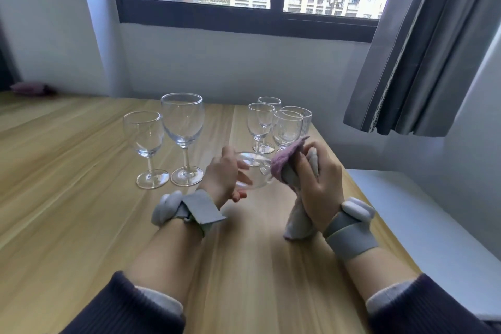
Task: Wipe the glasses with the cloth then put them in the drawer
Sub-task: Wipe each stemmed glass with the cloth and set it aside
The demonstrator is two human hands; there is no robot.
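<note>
My left hand [226,175] curls around a clear glass [254,171], holding it tipped on its side above the wooden table [81,198]. My right hand [315,184] grips the cloth [287,164], its purple face against the glass's rim. At eleven o'clock from the hands stand a big wine glass [183,133] and a smaller one [145,144]; at one o'clock, a cluster of four small glasses [276,125].
</note>
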